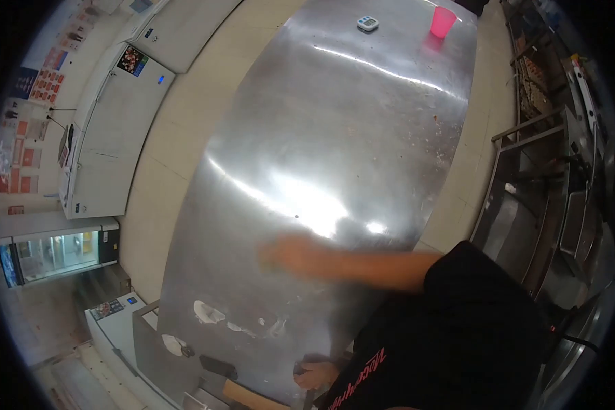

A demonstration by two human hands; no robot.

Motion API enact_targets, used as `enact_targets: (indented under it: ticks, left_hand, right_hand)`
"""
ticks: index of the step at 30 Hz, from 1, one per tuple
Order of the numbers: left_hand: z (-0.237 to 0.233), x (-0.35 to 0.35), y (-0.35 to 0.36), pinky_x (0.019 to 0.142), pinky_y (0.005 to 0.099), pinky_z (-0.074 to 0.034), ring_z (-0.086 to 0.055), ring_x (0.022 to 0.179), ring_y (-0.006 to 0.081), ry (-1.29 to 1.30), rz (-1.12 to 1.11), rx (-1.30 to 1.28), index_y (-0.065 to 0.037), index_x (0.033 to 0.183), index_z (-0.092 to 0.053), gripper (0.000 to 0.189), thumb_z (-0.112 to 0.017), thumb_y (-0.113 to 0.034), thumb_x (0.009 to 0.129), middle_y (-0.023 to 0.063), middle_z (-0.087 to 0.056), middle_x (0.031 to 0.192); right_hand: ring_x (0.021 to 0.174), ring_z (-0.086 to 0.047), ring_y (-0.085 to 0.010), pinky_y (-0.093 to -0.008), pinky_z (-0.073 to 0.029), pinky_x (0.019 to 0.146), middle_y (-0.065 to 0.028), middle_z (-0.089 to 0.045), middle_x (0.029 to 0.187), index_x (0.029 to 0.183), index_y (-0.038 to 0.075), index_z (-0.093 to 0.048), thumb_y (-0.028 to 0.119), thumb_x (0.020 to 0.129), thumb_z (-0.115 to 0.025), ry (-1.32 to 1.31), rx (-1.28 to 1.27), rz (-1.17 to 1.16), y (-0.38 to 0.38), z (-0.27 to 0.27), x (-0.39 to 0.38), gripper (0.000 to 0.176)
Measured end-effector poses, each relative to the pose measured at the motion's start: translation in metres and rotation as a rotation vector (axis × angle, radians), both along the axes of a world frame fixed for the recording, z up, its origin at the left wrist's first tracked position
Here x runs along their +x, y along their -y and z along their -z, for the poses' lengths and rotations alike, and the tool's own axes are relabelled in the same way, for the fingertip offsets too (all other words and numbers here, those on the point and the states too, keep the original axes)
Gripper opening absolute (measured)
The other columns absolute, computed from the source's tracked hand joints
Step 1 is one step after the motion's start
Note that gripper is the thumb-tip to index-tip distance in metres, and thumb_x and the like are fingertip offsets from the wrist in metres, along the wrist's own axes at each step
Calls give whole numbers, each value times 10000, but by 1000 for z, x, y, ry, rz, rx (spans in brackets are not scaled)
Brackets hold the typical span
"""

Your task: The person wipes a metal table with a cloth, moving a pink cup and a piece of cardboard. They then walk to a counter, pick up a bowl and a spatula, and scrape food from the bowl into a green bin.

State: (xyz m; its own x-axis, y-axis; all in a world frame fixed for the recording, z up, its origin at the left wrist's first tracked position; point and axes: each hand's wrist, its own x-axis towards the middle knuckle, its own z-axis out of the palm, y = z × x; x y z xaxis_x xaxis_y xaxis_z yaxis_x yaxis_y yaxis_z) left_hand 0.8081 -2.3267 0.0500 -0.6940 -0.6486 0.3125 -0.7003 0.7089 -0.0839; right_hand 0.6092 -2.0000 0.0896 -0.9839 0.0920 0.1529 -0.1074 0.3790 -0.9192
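My right hand (297, 256) is stretched over the metal table (301, 123), smeared by motion, with a faint greenish patch at its fingertips. Its fingers are too blurred to read. Near the table's lower edge, my left hand (318, 375) rests with curled fingers against a small dark thing (312, 358) that I cannot make out. White smears (208, 312) of what looks like flour or dough lie left of it. A flat black object (219, 367) sits close to the table edge, beside a tan strip (253, 395).
A pink cup (443, 22) and a small white timer (367, 23) stand at the table's far end. Crumbs are scattered along the right side. White chest freezers (119, 133) and a lit glass-door fridge (61, 254) line the left; metal shelving (533, 143) runs along the right.
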Motion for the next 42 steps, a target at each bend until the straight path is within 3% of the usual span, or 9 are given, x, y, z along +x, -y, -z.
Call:
enact_targets:
  ticks: [1,4,12,17,23,24,29,37,42]
  left_hand:
    - [0,1,3,961,564,-412,-512,1172,427,-17,9,-9,-24,1313,-513,562,-543,-451,949,208,-540,1252]
    - [11,2,15,935,587,-425,-522,1165,438,-50,20,-27,-17,1310,-510,572,-550,-452,942,213,-546,1252]
    - [19,3,16,872,636,-443,-537,1152,456,-59,-29,49,1,1305,-504,610,-549,-475,925,233,-552,1244]
    - [8,5,10,858,630,-437,-503,1192,451,-69,-18,115,-2,1319,-496,631,-530,-490,921,233,-518,1293]
    - [7,5,9,875,629,-423,-497,1202,441,-75,-15,122,-15,1333,-493,626,-544,-483,920,224,-508,1309]
    - [6,6,7,875,629,-423,-497,1202,441,-72,-7,123,-15,1333,-493,626,-544,-483,920,224,-508,1309]
    - [11,5,11,914,621,-404,-480,1222,435,-64,-25,126,-33,1351,-476,612,-560,-461,922,209,-493,1324]
    - [15,4,11,898,592,-437,-511,1194,416,-54,-24,67,-57,1328,-486,564,-542,-445,922,187,-504,1315]
    - [33,6,20,880,568,-462,-526,1176,405,-139,42,11,-61,1323,-493,541,-550,-419,922,180,-508,1309]
  right_hand:
    - [1106,-597,-305,-479,-479,923,-134,-627,1121,1354,164,-596,170,977,-491,128,550,-242,58,-1,29,391]
    - [1048,-612,-287,-451,-490,834,-108,-628,1052,1348,227,-597,189,980,-473,-200,445,-310,97,18,75,390]
    - [960,-647,-343,-497,-475,874,-208,-657,1030,1269,228,-673,263,1006,-536,404,522,564,-169,1,19,298]
    - [953,-651,-363,-493,-496,826,-207,-654,1026,1292,218,-635,216,972,-551,32,828,960,-223,-2,-1,331]
    - [1028,-641,-357,-485,-477,977,-157,-673,1104,1288,275,-659,261,1008,-485,10,114,-26,19,-18,97,330]
    - [1059,-649,-288,-450,-505,934,-78,-681,1184,1348,302,-620,232,1003,-469,26,609,-270,53,7,129,383]
    - [882,-685,-289,-443,-513,846,-66,-743,1026,1239,263,-697,325,1015,-505,167,110,-144,-31,2,140,301]
    - [860,-681,-290,-437,-540,795,-143,-696,906,1204,207,-686,285,1050,-468,-139,970,886,-232,15,63,279]
    - [801,-699,-263,-407,-553,755,-108,-745,880,945,212,-770,451,1047,-480,56,448,260,-72,-29,105,390]
